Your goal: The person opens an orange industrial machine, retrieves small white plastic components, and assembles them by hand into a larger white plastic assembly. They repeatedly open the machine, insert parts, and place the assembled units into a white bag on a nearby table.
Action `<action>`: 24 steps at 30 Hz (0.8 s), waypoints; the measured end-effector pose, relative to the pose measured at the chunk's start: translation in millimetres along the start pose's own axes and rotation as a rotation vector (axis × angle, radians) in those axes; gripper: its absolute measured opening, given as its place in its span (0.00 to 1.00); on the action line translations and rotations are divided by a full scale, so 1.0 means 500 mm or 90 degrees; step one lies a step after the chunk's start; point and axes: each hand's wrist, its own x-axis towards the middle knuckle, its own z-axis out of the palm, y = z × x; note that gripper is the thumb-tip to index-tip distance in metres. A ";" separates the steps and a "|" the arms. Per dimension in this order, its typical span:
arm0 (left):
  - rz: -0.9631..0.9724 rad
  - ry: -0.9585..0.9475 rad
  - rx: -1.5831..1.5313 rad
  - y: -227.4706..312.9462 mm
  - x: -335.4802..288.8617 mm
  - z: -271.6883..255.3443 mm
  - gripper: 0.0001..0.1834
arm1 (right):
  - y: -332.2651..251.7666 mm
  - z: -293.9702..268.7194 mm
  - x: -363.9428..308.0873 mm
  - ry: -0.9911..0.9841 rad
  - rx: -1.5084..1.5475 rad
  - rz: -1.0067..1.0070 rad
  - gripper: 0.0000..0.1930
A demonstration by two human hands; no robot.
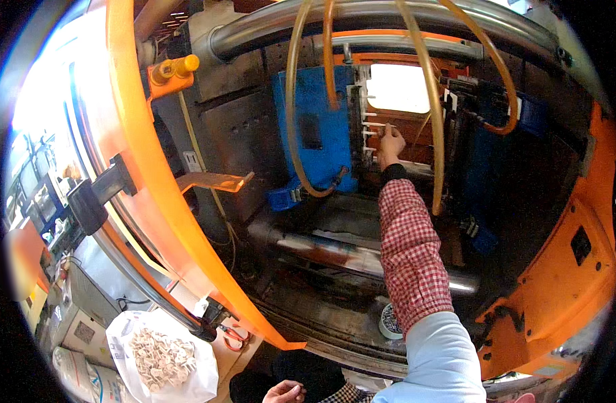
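Note:
My right arm, in a red-checked sleeve cover over a light blue sleeve, stretches into an orange-framed moulding machine. At its end my right hand (391, 144) is closed, fingertips together, beside a row of short white pin-like pieces (369, 124) on the inner face of the blue mould half (316, 127). What its fingers grip, if anything, is too small to make out. Opposite, to the right, stands the other mould half (463, 101), mostly in shadow. Low at the bottom edge rests my left hand (284, 391), fingers curled and thumb pressed in; its contents are hidden.
Clear yellowish hoses (439, 127) hang in front of the mould. An orange door frame (180, 201) with a black handle (89, 205) borders the left. Below it, a white bag (210, 366) holds many small pale parts, near red-handled scissors (232, 338). A small round container (390, 322) sits by my right forearm.

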 end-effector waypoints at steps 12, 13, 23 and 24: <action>-0.014 -0.031 0.011 -0.028 -0.013 -0.006 0.06 | 0.025 -0.004 0.065 0.220 -0.141 -0.101 0.21; -0.001 -0.035 0.020 -0.026 -0.015 -0.008 0.06 | 0.013 -0.003 0.048 0.284 -0.096 -0.138 0.22; -0.012 0.004 0.156 -0.060 -0.064 -0.076 0.10 | -0.145 -0.304 -0.897 -0.154 -0.157 -0.316 0.08; -0.003 0.000 0.116 -0.067 -0.076 -0.087 0.10 | -0.143 -0.315 -0.971 -0.305 -0.185 -0.444 0.06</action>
